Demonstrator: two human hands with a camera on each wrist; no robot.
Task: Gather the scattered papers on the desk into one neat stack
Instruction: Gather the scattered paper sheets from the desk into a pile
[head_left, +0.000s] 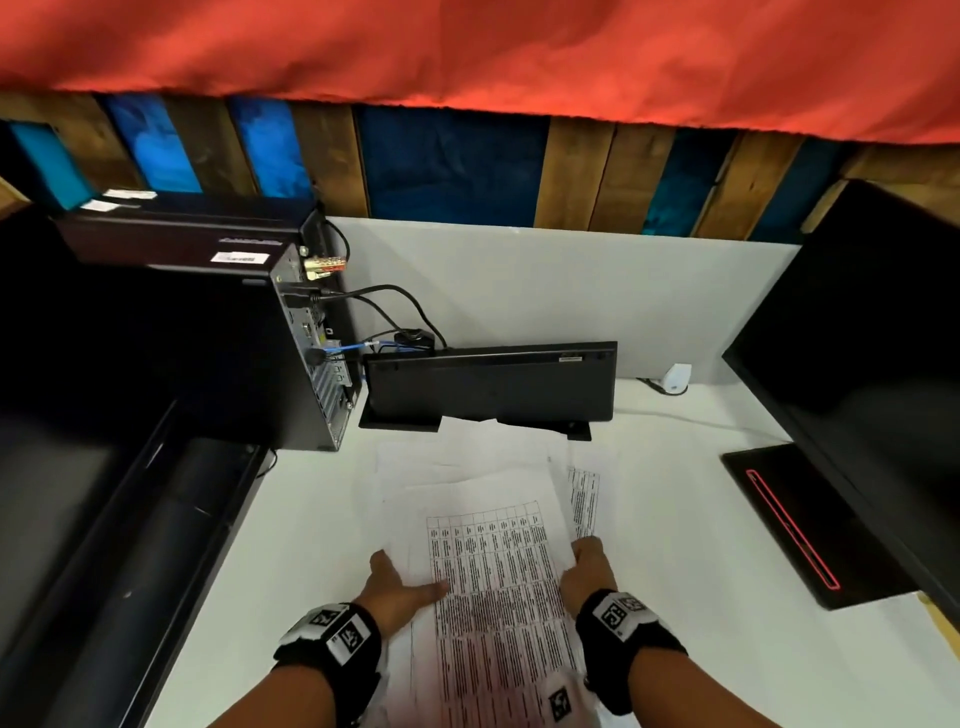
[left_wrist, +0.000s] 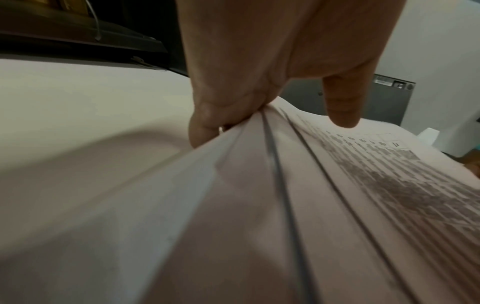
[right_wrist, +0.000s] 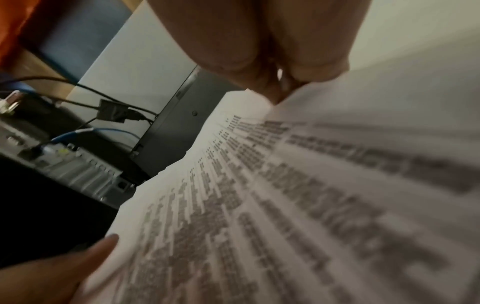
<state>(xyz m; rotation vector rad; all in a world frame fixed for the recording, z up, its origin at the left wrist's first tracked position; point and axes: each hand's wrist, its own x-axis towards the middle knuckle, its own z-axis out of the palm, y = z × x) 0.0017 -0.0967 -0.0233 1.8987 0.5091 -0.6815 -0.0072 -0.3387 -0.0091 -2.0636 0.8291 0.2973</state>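
A loose pile of white papers (head_left: 493, 571) lies on the white desk (head_left: 675, 519), the top sheet printed with a dense table. My left hand (head_left: 402, 582) pinches the pile's left edge, thumb (left_wrist: 340, 102) on top and fingers (left_wrist: 207, 115) beneath the sheets (left_wrist: 285, 185). My right hand (head_left: 587, 558) grips the right edge, its fingers (right_wrist: 280, 82) curled on the printed sheet (right_wrist: 259, 205). One printed sheet (head_left: 584, 499) sticks out askew past my right hand. Blank sheets (head_left: 457, 457) fan out toward the far side.
A black keyboard (head_left: 488, 384) stands on its edge just beyond the papers. A computer tower (head_left: 306, 353) with cables (head_left: 384, 301) is at the left. A dark monitor (head_left: 872, 338) and its base (head_left: 795, 519) occupy the right. A small white adapter (head_left: 675, 376) sits at the back.
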